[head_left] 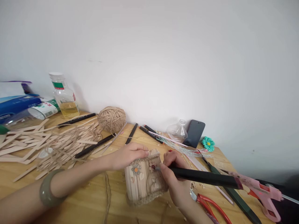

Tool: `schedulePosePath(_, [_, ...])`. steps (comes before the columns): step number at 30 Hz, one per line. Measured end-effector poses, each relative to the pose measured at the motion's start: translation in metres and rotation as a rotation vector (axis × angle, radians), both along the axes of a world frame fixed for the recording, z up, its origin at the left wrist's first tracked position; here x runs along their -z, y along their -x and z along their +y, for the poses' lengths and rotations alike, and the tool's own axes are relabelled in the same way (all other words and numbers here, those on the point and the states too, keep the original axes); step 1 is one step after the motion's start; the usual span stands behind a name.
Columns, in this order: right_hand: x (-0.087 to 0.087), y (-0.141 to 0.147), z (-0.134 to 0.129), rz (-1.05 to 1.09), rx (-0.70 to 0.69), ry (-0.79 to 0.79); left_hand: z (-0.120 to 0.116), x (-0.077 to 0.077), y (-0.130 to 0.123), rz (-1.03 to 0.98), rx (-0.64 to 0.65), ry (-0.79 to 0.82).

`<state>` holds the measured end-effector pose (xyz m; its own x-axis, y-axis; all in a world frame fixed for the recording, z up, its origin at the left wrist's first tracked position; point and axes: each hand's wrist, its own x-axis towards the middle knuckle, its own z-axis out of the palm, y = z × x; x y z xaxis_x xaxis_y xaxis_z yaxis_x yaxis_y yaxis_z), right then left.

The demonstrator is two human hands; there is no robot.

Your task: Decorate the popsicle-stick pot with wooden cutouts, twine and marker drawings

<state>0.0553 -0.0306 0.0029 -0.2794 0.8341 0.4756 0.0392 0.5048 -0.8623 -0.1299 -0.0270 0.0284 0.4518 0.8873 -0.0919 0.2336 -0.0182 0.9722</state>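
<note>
A small box-like piece made of wooden sticks (136,185) with twine trim stands tilted at the lower middle. Its face carries a grey flower with an orange centre (136,169) and a reddish flower (153,167). My left hand (127,155) grips the top edge of this piece, fingers bent over it. In my right hand (174,174) is a black marker (205,177), its tip at the reddish flower and its long barrel pointing right.
Loose wooden sticks (23,140) and a ball of twine (112,119) lie left. A bottle (67,101) stands behind them. To the right are a phone (195,133), red-handled pliers (213,207) and a pink glue gun (261,193).
</note>
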Motion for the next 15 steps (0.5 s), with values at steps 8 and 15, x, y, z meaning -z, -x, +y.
schedulePosePath(8, [-0.0015,-0.0003,-0.0007,-0.026,-0.004,0.001,-0.0007,0.0005,0.0008,0.020,-0.008,-0.009])
schedulePosePath(15, [-0.0016,0.0000,-0.0021,-0.062,0.004,-0.003,-0.0007,-0.0007,0.0002,0.042,-0.020,-0.014])
